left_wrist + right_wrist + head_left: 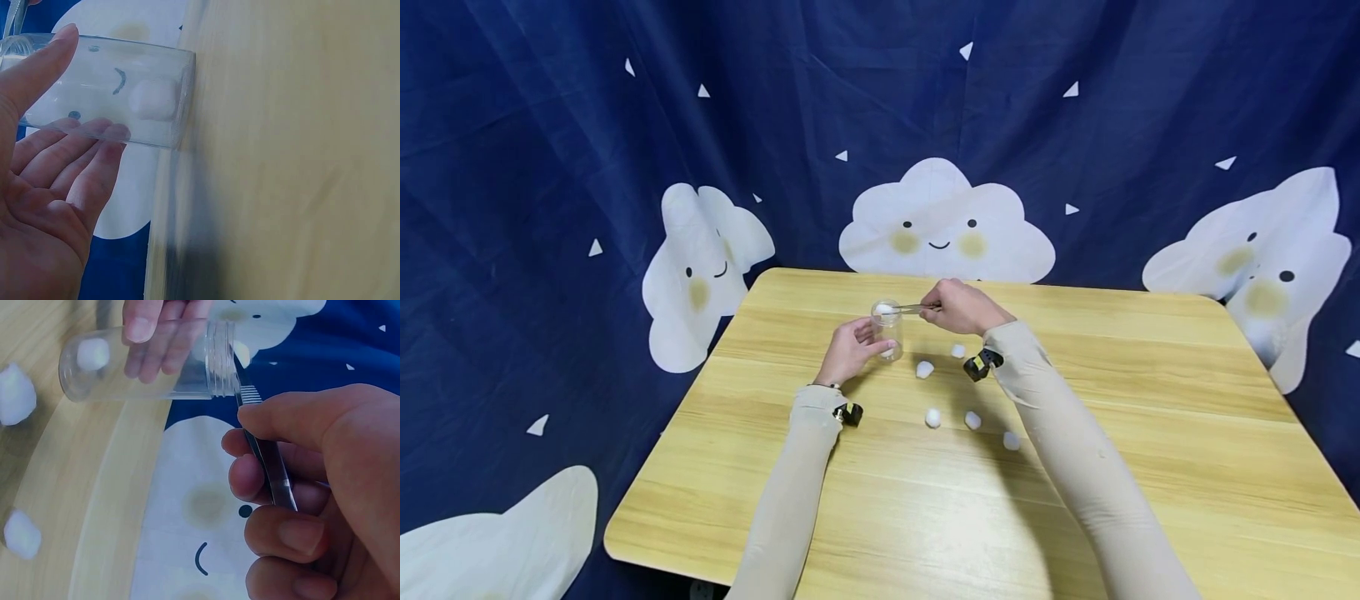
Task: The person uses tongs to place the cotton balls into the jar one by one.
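A clear screw-neck jar (891, 329) stands upright on the table, without a lid. My left hand (850, 350) holds its side, thumb on one face and fingers around the other. Inside, a white cotton ball (153, 99) lies at the bottom. Metal tweezers (269, 456) are pinched between the thumb and fingers of my right hand (962, 307), which is at the right of the jar's mouth. The tweezers' tips reach the mouth, where another cotton ball (884, 309) shows at the rim.
Several loose cotton balls (932, 418) lie on the wooden table (737, 467), right of the jar and nearer to me, some beneath my right forearm. Behind the table's far edge hangs a blue curtain (805, 108) printed with clouds.
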{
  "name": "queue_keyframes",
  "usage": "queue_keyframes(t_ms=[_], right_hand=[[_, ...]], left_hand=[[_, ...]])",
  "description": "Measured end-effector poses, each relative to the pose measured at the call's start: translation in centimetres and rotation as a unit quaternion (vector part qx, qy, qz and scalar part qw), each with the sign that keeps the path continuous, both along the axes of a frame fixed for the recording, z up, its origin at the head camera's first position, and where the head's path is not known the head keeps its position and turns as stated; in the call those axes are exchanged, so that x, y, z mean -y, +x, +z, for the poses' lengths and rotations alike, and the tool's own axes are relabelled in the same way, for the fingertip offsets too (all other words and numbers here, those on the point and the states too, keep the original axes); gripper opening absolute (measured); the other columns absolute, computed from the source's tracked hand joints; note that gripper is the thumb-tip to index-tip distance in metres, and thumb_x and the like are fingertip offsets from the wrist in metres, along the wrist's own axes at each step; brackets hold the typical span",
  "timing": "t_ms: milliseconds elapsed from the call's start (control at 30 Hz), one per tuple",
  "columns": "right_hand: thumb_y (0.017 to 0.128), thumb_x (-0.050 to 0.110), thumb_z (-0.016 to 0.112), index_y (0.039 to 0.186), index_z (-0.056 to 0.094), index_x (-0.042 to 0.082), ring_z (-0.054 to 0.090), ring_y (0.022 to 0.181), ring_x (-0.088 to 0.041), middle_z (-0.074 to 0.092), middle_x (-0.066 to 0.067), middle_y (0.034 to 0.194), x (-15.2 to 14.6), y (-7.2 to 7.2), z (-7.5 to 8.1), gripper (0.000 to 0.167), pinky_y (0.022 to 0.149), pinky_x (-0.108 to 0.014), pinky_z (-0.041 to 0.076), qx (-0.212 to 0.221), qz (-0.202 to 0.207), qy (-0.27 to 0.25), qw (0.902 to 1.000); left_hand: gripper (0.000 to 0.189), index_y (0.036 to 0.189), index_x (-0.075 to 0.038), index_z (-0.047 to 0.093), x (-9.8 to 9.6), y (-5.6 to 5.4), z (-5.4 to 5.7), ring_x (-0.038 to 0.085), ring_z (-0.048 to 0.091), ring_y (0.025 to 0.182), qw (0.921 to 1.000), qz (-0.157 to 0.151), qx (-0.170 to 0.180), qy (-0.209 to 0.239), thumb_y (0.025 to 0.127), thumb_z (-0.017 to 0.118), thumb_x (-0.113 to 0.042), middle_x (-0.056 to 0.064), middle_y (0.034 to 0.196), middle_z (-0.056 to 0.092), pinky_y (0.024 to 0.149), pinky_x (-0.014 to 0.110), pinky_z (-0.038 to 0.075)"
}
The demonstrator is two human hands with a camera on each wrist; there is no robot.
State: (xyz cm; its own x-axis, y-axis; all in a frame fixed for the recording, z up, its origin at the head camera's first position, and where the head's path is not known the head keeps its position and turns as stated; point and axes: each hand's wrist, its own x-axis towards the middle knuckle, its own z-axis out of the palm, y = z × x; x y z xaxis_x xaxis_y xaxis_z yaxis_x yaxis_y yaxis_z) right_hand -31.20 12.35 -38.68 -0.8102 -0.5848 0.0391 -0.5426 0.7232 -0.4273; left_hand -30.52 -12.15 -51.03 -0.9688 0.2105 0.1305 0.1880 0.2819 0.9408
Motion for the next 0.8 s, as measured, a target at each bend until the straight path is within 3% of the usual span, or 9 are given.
queue_keyframes(t_ms=[467,800], right_hand=[[0.101,0.017,0.063,0.086,0.078,0.012,0.045,0.058,-0.01,0.064,0.001,0.071,0.04,0.03,0.03,0.021,0.054,-0.025,0.036,0.001,0.001,0.005,1.0],[0.102,0.016,0.063,0.089,0.079,0.011,0.048,0.06,-0.011,0.069,0.0,0.074,0.05,0.45,0.44,0.021,0.056,-0.026,0.041,0.003,-0.001,0.002,1.0]], left_hand=[[0.061,0.135,0.005,0.062,0.07,0.05,0.03,0.039,0.064,0.13,0.9999,0.001,-0.007,-0.008,0.085,0.087,-0.021,0.026,0.137,0.066,0.113,0.042,0.054],[0.063,0.136,0.004,0.062,0.04,0.08,0.09,0.038,0.064,0.13,0.9999,0.005,-0.007,-0.012,0.085,0.087,-0.022,0.026,0.138,0.065,0.113,0.042,0.055]])
